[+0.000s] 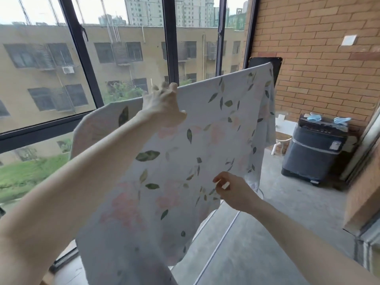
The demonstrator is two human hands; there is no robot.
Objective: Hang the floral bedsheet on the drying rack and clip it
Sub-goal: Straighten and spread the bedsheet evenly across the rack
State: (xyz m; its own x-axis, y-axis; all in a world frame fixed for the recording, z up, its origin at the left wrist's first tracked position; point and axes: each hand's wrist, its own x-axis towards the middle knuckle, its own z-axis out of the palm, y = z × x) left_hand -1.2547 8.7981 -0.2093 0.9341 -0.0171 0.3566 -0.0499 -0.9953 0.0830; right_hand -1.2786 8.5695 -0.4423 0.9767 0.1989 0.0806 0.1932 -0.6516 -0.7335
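The floral bedsheet, pale with pink blossoms and green leaves, hangs spread in front of me, draped over a top line of the drying rack that it hides. My left hand is raised to the sheet's upper edge, fingers curled over it. My right hand is lower, at the sheet's right-hand side, pinching the fabric between thumb and fingers. Two thin rails of the drying rack show below the sheet's lower right corner. No clip is visible.
Large dark-framed windows stand right behind the sheet. A brick wall is on the right, with a dark washing machine against it. The concrete floor lies between me and the machine.
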